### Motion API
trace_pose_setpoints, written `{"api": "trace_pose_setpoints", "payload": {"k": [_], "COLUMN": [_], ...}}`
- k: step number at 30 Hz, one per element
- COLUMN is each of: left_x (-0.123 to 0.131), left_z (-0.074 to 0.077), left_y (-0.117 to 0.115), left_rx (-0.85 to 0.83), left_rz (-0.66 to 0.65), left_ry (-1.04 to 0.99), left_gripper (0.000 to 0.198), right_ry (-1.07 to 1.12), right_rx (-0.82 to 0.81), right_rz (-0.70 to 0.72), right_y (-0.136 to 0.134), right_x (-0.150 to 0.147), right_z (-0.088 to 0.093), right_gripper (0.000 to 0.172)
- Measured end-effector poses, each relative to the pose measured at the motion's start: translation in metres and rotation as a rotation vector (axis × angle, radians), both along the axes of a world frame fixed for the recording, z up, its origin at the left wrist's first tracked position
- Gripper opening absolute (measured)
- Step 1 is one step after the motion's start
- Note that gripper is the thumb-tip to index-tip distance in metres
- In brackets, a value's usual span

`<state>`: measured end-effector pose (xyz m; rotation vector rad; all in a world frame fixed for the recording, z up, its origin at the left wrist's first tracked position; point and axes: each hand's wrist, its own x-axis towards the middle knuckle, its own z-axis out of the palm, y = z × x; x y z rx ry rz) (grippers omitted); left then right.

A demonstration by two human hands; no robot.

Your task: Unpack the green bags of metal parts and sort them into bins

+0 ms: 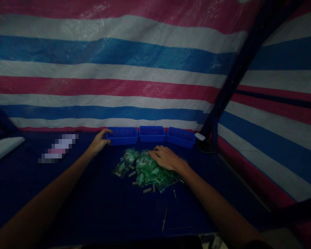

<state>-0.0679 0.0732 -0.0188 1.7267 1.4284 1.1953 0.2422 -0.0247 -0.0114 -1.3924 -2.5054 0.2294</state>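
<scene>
My left hand (98, 141) grips the left end of a blue plastic bin (122, 141), with fingers at its rim and the thumb low on its front side. On the dark blue table, my right hand (166, 157) lies palm down over a heap of small clear and greenish plastic bags (151, 173), its fingers stretched out across the top. Small grey pieces (147, 190) lie loose along the heap's near edge. What is under the right palm is hidden.
Two more blue bins, a middle one (152, 138) and a right one (180, 141), stand in the row at the back. Thin metal rods (164, 219) lie nearer me. A white object (200, 136) sits at the back right. Striped sheeting (106, 84) hangs behind the table.
</scene>
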Motion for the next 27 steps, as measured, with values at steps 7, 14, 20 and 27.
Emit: {"api": "trace_pose_setpoints", "payload": {"k": [7,14,20,27], "left_x": [0.015,0.070,0.124,0.117], "left_z": [-0.006,0.019,0.023,0.013], "left_y": [0.007,-0.025,-0.010,-0.008], "left_rx": [0.179,0.432,0.341,0.365], "left_rz": [0.182,0.150,-0.070,-0.085], "left_ry": [0.457,0.846,0.916,0.910], "left_gripper": [0.044,0.039,0.040,0.036], "right_ry": [0.080,-0.175,-0.263,-0.239], "right_rx": [0.393,0.218,0.218,0.270], "right_rz": [-0.509,-0.445,-0.340,-0.213], "right_y": [0.047,0.070,0.072,0.057], "right_x": [0.031,0.053,0.046,0.051], "right_z": [0.005,0.001,0.000,-0.001], "right_gripper": [0.060,0.065,0.073,0.058]}}
